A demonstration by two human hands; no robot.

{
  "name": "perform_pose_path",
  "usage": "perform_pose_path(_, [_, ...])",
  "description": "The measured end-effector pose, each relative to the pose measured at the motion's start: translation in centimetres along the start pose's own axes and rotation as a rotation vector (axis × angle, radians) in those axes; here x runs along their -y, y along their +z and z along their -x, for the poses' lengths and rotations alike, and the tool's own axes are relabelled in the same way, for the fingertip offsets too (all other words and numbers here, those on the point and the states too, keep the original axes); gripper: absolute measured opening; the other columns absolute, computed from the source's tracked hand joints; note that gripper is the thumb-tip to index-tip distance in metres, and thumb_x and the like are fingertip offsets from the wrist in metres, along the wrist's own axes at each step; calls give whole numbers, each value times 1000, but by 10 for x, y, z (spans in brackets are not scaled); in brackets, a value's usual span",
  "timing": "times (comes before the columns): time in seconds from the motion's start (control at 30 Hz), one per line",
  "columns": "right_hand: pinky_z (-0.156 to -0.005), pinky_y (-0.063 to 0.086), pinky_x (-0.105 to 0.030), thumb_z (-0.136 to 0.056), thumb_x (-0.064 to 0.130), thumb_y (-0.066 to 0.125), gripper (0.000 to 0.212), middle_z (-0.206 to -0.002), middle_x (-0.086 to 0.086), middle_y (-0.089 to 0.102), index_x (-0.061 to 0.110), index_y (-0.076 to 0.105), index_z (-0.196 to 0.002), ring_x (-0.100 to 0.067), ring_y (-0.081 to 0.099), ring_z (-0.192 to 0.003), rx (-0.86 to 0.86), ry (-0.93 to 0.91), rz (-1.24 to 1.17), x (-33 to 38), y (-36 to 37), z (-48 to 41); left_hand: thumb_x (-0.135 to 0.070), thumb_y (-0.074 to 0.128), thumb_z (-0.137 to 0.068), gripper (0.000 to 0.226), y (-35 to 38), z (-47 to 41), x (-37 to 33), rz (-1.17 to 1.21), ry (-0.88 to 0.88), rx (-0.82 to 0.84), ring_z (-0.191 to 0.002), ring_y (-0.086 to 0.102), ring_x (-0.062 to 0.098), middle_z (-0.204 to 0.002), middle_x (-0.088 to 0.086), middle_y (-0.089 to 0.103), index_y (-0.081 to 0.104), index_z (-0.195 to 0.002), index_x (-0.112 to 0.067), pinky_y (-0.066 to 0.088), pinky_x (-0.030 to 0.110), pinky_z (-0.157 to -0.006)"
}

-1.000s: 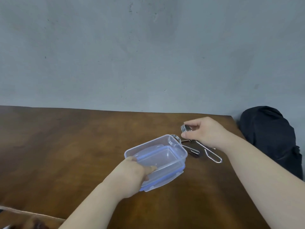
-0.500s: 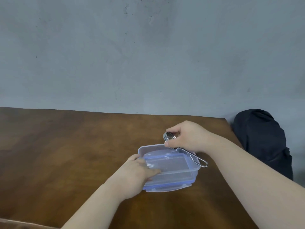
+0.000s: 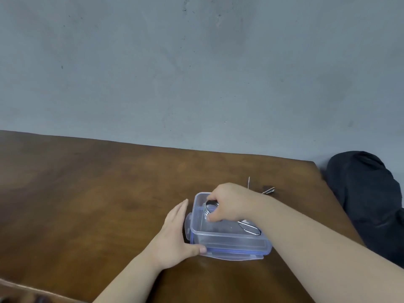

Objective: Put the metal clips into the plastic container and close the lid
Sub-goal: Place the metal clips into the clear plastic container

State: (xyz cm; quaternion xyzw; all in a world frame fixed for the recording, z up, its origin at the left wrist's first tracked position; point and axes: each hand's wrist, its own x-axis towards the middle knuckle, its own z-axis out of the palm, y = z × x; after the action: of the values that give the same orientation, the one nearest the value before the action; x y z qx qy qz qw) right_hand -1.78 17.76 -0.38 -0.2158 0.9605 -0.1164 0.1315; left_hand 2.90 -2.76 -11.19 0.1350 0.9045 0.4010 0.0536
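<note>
Hands meet at a clear plastic container (image 3: 227,234) with blue trim, which sits on a brown wooden table (image 3: 87,193) toward its right side. I see my left hand (image 3: 175,239) lying open and flat against the container's left end, fingers straight, thumb touching the lower front corner. My right hand (image 3: 229,202) reaches down over the open top, fingers curled shut around a bunch of metal clips (image 3: 211,207); their looped ends show just under my fingertips, inside the container's walls. One long wire loop (image 3: 251,229) sticks out below my wrist, over the container's right part. The lid (image 3: 231,256) appears to lie underneath the container, its edge and tabs jutting out at the front and left. Two more loose clips (image 3: 269,190) rest on the table behind my right forearm. A dark bag (image 3: 367,197) sits beyond the table's right edge, against a grey wall (image 3: 196,73).
</note>
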Motion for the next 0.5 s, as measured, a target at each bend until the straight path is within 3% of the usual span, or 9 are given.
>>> perform_pose_path(0.1, [-64,56,-38,-76,39,72,33,-72,-3,67,14,75,-97,-24,65,-68,61,27,81,5,16,-11,-60,87,-55,141,5,-11,6,-20,-11,5,-157,21,7,-163,-26,21,7,-168,-32,28,42,-130])
perform_pose_path(0.13, [-66,58,-37,-75,39,71,34,-75,-3,69,16,76,-99,-23,66,-70,84,35,106,6,22,-14,-59,90,-56,132,6,-15,8,-41,33,18,-151,38,11,-160,-24,38,18,-165,-38,38,45,-123])
perform_pose_path(0.2, [-70,61,-40,-76,38,69,30,-83,-5,73,17,76,-98,-25,69,-75,135,65,136,7,32,-20,-56,93,-61,95,9,-22,10,-116,143,32,-119,62,12,-128,-23,62,44,-142,-48,53,46,-102])
perform_pose_path(0.27, [-75,60,-42,-82,35,68,27,-90,-7,75,16,76,-99,-27,70,-82,177,81,148,10,36,-25,-53,91,-60,67,10,-27,12,-156,215,33,-98,62,11,-105,-25,61,49,-113,-52,54,48,-90])
perform_pose_path(0.33, [-86,58,-43,-90,37,66,31,-105,-7,74,18,74,-113,-28,69,-97,274,81,191,16,34,-30,-53,89,-59,61,9,-29,15,-165,237,34,-91,58,9,-97,-28,55,46,-102,-54,54,44,-88])
perform_pose_path(0.43, [-92,55,-43,-92,44,65,36,-113,-5,72,22,71,-121,-28,66,-104,339,90,198,20,31,-32,-51,89,-59,64,9,-30,16,-171,260,28,-90,55,6,-95,-33,52,43,-102,-59,49,35,-86])
perform_pose_path(0.5, [-78,56,-40,-84,51,67,30,-98,-2,74,27,75,-99,-25,68,-91,203,76,126,12,29,-27,-51,89,-60,69,9,-32,17,-161,258,30,-99,60,6,-106,-32,59,47,-115,-56,51,39,-92])
